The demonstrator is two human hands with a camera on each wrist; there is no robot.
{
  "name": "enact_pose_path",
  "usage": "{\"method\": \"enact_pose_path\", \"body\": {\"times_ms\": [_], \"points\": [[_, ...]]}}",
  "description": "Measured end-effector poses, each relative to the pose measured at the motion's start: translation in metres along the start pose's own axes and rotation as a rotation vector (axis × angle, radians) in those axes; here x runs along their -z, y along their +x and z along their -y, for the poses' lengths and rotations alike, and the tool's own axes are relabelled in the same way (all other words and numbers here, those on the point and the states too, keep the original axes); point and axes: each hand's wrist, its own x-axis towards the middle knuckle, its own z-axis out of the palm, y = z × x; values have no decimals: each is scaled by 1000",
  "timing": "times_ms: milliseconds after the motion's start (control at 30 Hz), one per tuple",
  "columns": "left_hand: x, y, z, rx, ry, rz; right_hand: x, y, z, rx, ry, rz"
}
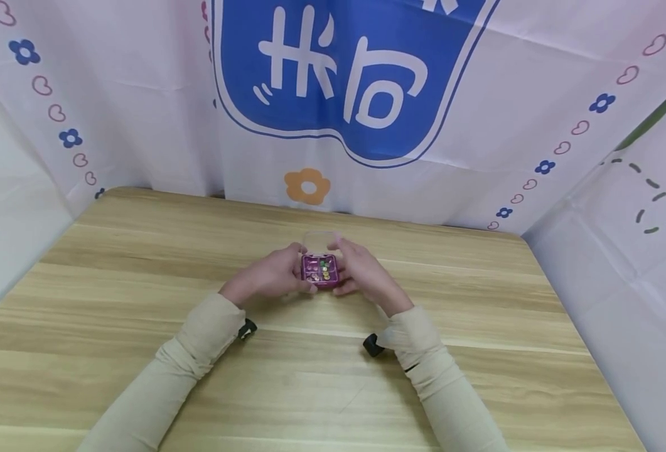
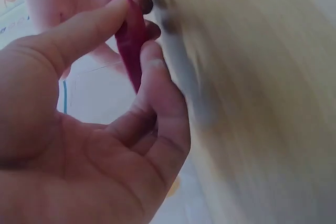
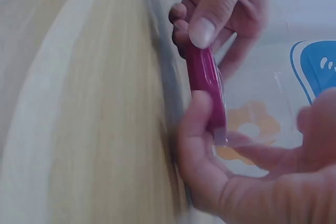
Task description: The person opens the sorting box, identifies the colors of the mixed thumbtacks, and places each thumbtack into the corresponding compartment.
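Observation:
A small magenta compartment box (image 1: 327, 285), its clear lid (image 1: 319, 234) raised at the back, is between both hands over the wooden table. Tiny pieces lie in its sections, green and yellow ones on the right, purplish ones on the left. My left hand (image 1: 276, 271) grips the box's left side; in the left wrist view its thumb and fingers pinch the magenta edge (image 2: 131, 43). From the right, my right hand (image 1: 366, 270) holds the other side with curled fingers, its thumb up near the raised lid. The right wrist view shows one fingertip (image 3: 198, 106) against the box wall.
The wooden table (image 1: 321, 383) spreads around both forearms. Behind its far edge hangs a white cloth (image 1: 157, 94) with a blue emblem and flower prints. A black strap piece (image 1: 373, 345) sits at the right wrist, another (image 1: 247, 329) at the left.

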Motion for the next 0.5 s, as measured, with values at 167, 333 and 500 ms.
{"method": "enact_pose_path", "body": {"times_ms": [167,333,500], "points": [[-2,0,-10,-28,-81,-3,5,-2,4,-49,149,15],[-6,-1,-13,-16,-109,14,10,-5,4,-93,212,45],[-9,1,-14,-22,-87,-1,13,-9,4,-114,240,61]]}}
